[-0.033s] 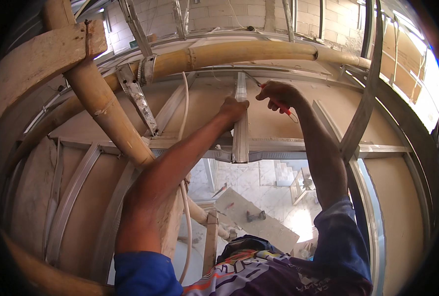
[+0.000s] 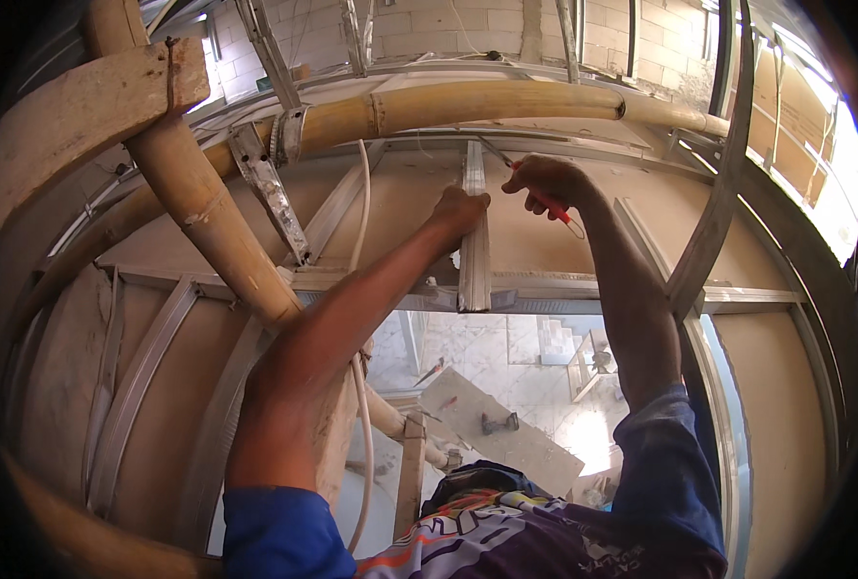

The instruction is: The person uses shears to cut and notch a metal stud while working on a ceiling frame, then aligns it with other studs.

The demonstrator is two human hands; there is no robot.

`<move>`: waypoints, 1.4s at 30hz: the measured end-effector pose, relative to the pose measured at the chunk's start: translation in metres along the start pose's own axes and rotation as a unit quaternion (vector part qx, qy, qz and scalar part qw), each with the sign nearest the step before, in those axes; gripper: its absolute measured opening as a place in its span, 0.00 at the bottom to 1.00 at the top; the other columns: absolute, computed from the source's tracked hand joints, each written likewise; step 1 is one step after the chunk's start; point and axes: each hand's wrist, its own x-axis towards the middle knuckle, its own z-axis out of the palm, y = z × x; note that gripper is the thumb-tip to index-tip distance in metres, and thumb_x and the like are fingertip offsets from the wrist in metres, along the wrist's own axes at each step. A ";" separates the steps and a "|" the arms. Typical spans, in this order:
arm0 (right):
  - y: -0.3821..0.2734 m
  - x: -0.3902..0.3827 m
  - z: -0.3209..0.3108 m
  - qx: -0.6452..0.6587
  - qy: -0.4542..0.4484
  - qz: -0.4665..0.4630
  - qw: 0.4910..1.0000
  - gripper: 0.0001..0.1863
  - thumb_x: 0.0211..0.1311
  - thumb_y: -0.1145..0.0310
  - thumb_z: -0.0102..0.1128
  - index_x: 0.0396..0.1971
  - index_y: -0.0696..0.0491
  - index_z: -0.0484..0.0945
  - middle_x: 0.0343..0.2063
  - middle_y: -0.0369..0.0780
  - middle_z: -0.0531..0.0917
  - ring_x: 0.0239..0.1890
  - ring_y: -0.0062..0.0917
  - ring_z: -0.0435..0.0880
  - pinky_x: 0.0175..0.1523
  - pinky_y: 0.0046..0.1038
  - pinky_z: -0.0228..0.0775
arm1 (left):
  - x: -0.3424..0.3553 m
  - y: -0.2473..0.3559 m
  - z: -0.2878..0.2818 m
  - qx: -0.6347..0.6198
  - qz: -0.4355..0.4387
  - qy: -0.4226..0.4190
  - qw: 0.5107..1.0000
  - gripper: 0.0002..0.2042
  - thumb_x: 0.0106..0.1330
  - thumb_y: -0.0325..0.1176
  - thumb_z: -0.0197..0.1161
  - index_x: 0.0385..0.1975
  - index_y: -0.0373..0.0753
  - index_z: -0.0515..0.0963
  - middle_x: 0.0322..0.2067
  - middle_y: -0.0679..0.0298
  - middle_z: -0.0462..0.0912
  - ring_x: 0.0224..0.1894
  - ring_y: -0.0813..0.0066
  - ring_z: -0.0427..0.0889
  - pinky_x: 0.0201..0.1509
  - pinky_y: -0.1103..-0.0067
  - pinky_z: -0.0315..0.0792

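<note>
My left hand (image 2: 461, 210) is closed around a short length of metal channel (image 2: 474, 275), which runs away from me over the ceiling frame. Its near end overhangs the edge of the opening. Just right of the channel, my right hand (image 2: 548, 179) is wrapped round a red-handled tool (image 2: 557, 213), which looks like snips. A wire loop shows at the handle's end. The tool's thin metal tip points up and left, close to the channel's far part; whether they touch I cannot tell.
A bamboo pole (image 2: 487, 99) crosses beyond my hands, another bamboo pole (image 2: 207, 217) slants at left. A white cable (image 2: 364, 425) hangs beside my left arm. Through the opening lies a tiled floor (image 2: 477, 347) far below, with a board (image 2: 497, 425) and tools. A metal strut (image 2: 719, 212) leans at right.
The channel's near end has shifted slightly to the right and away from me, with my left hand still on it. My right hand and the red-handled tool have barely moved.
</note>
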 end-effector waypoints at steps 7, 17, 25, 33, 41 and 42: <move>-0.007 0.017 -0.010 0.022 -0.001 -0.013 1.000 0.24 0.50 0.58 0.61 0.42 0.56 0.66 0.21 0.44 0.77 0.18 0.26 0.77 0.18 0.36 0.72 | 0.047 -0.007 -0.002 -0.056 -0.014 0.038 0.998 0.21 0.57 0.36 0.59 0.39 0.18 0.69 0.35 0.44 0.77 0.35 0.57 0.80 0.32 0.66 0.74; -0.010 0.017 -0.012 -0.048 -0.003 0.001 0.999 0.27 0.50 0.55 0.58 0.49 0.54 0.69 0.29 0.49 0.80 0.29 0.32 0.81 0.30 0.40 0.76 | 0.067 -0.011 -0.011 0.016 0.006 0.045 0.999 0.18 0.56 0.36 0.60 0.32 0.21 0.73 0.29 0.49 0.78 0.31 0.63 0.79 0.29 0.65 0.71; -0.022 -0.005 -0.002 -0.124 0.041 -0.054 0.990 0.21 0.50 0.59 0.58 0.42 0.54 0.74 0.18 0.44 0.77 0.14 0.27 0.75 0.21 0.34 0.71 | 0.055 0.016 -0.023 0.064 -0.007 0.030 0.998 0.20 0.55 0.38 0.60 0.33 0.21 0.73 0.27 0.53 0.77 0.30 0.66 0.78 0.29 0.65 0.71; -0.045 -0.079 0.023 -0.195 0.125 -0.156 0.960 0.17 0.51 0.61 0.55 0.38 0.55 0.72 0.21 0.44 0.78 0.21 0.33 0.78 0.31 0.37 0.71 | 0.112 -0.041 -0.026 0.256 0.075 0.091 0.959 0.27 0.53 0.46 0.61 0.35 0.20 0.74 0.37 0.37 0.77 0.43 0.53 0.79 0.45 0.69 0.72; 0.013 -0.149 0.071 -0.150 0.246 -0.240 0.927 0.22 0.44 0.64 0.65 0.39 0.53 0.68 0.35 0.44 0.79 0.43 0.39 0.77 0.48 0.38 0.65 | 0.088 -0.025 -0.010 0.198 0.042 0.088 0.975 0.33 0.49 0.53 0.65 0.33 0.19 0.76 0.36 0.38 0.78 0.42 0.59 0.81 0.45 0.71 0.73; 0.015 -0.155 0.076 -0.154 0.244 -0.227 0.930 0.23 0.43 0.64 0.66 0.39 0.54 0.68 0.35 0.44 0.78 0.43 0.39 0.76 0.49 0.37 0.65 | 0.086 -0.023 -0.014 0.204 0.032 0.073 0.976 0.35 0.45 0.54 0.68 0.33 0.19 0.76 0.36 0.38 0.79 0.42 0.60 0.81 0.45 0.72 0.74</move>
